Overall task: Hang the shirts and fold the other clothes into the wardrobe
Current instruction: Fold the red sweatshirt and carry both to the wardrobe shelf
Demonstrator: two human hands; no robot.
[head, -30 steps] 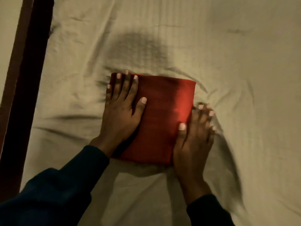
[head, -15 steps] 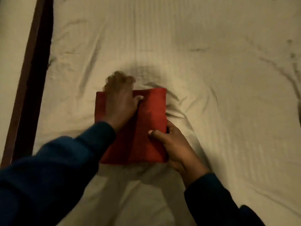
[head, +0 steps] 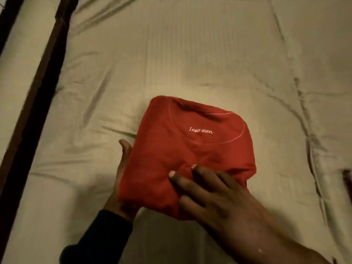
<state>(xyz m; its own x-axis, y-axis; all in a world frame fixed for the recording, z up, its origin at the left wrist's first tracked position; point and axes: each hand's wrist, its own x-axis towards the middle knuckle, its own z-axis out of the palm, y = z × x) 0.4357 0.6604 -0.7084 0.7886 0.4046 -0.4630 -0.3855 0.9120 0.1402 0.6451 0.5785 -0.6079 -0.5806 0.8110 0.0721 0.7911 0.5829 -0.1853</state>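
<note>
A folded red t-shirt [head: 182, 149] with white "Inso men" lettering inside its neckline faces up, a little above the beige bed sheet [head: 190, 54]. My left hand [head: 122, 164] supports it from beneath at its left edge. The palm and thumb show, and the fingers are hidden under the cloth. My right hand [head: 213, 195] lies on top of the near part, its fingers spread fairly straight and pressing the fabric down. The shirt is sandwiched between the two hands.
A dark wooden bed frame [head: 34, 103] runs diagonally down the left side. The wrinkled sheet spreads around the shirt on all sides. A small dark object [head: 347, 180] pokes in at the right edge.
The red shirt was turned over and lifted off the sheet, so its neckline and lettering now show. My left hand went from on top to beneath it, and my right hand moved onto its top.
</note>
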